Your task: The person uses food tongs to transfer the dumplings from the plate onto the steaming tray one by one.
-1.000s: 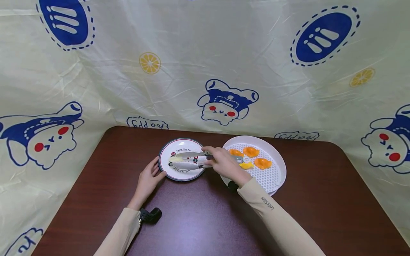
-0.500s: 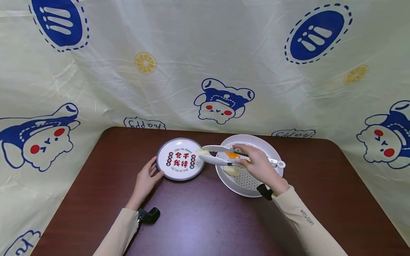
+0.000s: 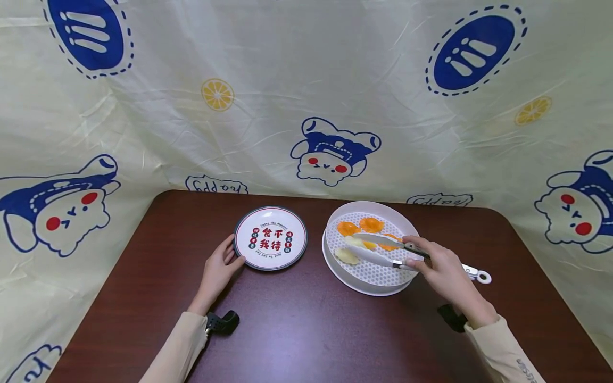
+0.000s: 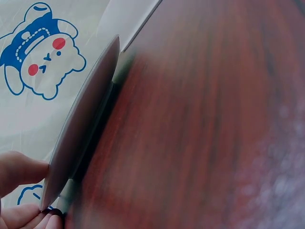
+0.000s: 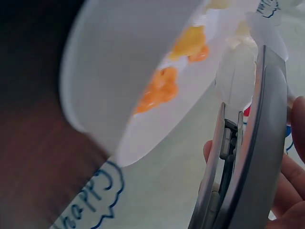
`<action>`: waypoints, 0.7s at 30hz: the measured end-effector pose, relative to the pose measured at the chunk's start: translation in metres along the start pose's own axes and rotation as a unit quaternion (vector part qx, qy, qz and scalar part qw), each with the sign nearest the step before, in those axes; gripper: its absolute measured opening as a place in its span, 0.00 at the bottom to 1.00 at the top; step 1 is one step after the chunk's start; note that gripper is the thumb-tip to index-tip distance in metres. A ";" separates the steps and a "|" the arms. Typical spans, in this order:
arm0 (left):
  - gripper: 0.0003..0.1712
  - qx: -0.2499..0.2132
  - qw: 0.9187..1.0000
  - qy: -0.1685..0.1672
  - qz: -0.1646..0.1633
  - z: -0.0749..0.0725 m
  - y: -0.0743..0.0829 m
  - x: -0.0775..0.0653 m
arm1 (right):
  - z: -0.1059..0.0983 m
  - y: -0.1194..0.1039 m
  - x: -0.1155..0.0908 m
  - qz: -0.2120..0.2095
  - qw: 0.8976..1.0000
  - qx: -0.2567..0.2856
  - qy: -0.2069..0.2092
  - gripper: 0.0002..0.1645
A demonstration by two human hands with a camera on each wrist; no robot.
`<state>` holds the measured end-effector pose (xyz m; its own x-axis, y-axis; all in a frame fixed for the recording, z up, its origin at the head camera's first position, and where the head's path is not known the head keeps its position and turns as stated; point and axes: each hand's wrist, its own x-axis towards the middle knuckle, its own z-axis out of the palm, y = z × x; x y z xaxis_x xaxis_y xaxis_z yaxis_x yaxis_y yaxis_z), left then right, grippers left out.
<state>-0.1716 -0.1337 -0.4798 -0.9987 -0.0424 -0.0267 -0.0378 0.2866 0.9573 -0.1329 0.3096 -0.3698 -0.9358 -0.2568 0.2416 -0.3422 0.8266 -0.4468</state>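
My left hand (image 3: 217, 271) pinches the left rim of a white plate (image 3: 270, 252) with a blue edge and red characters. In the left wrist view the plate (image 4: 81, 124) is seen edge-on, thumb above and fingers at its underside. My right hand (image 3: 445, 274) grips metal tongs (image 3: 373, 258) with pale tips. Between those tips, over the white perforated steamer tray (image 3: 383, 274), is a pale yellow dumpling-like piece (image 3: 353, 241). Another pale piece (image 3: 346, 256) lies beside it. Several orange pieces (image 3: 371, 225) rest at the tray's far side, partly hidden by the tongs.
The steamer tray sits on a wider white base (image 3: 335, 279) on the dark brown table (image 3: 297, 330), right of the plate. A patterned cloth (image 3: 268, 143) hangs behind the table's far edge.
My right hand has carried the tongs and pale piece rightward, from above the plate to over the steamer tray. My left hand has stayed at the plate's rim.
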 end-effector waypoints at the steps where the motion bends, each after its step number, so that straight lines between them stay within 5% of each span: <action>1: 0.39 0.001 1.000 0.000 0.000 0.000 0.000 0.000 | -0.001 0.002 -0.003 0.005 1.000 -0.004 0.000 0.29; 21: 0.39 0.004 1.000 0.002 -0.003 0.000 0.002 0.000 | -0.018 0.026 -0.026 0.013 0.999 -0.041 -0.019 0.28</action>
<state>-0.1715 -0.1328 -0.4776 -0.9984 -0.0476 -0.0309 -0.0436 0.2943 0.9547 -0.1164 0.3468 -0.3726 -0.9475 -0.2524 0.1965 -0.3109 0.8711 -0.3802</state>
